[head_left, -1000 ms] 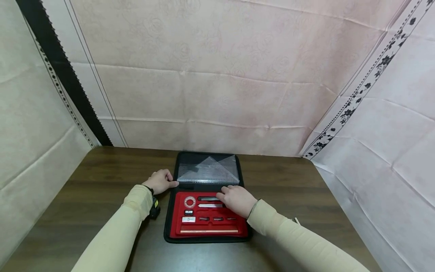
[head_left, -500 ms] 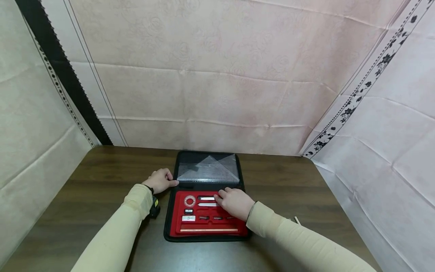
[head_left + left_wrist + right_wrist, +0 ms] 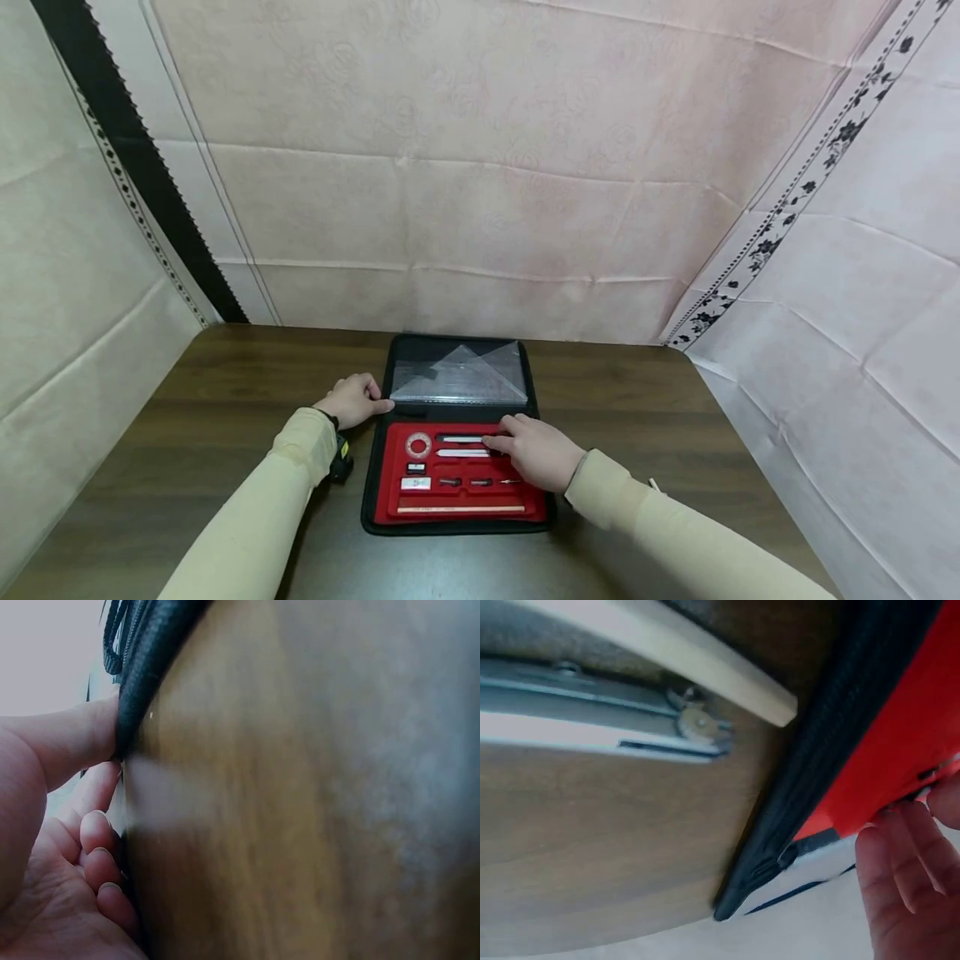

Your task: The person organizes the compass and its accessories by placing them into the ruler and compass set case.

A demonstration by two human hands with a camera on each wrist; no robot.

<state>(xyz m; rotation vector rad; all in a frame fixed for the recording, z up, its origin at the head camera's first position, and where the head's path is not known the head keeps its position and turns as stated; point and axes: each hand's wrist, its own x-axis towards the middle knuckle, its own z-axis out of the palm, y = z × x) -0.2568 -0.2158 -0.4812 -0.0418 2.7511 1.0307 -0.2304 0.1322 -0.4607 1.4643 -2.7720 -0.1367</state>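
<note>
An open black zip case (image 3: 367,508) lies on the table with a red tray (image 3: 465,495) in its near half. Two silver drawing tools (image 3: 461,453), a white ring (image 3: 418,445), an eraser (image 3: 416,483), small dark parts and a pencil (image 3: 461,509) sit in the tray. With thumb and forefinger my left hand (image 3: 354,402) pinches the case's left edge by the fold; the left wrist view shows that black edge (image 3: 146,682). My right hand (image 3: 542,452) reaches over the tray's upper right, its fingertips touching the tray by the tools' right ends. Those ends are hidden.
Clear set squares (image 3: 465,375) lie in the lid half. To the case's right, partly behind my right sleeve, lie a pale wooden stick (image 3: 727,679) and a silver tool with a small wheel (image 3: 630,720). Pale cloth (image 3: 450,208) hangs behind the wooden table (image 3: 247,375).
My right hand shifted slightly left and down, then back to the right, uncovering more of the two silver tools. The left hand stayed at the case edge.
</note>
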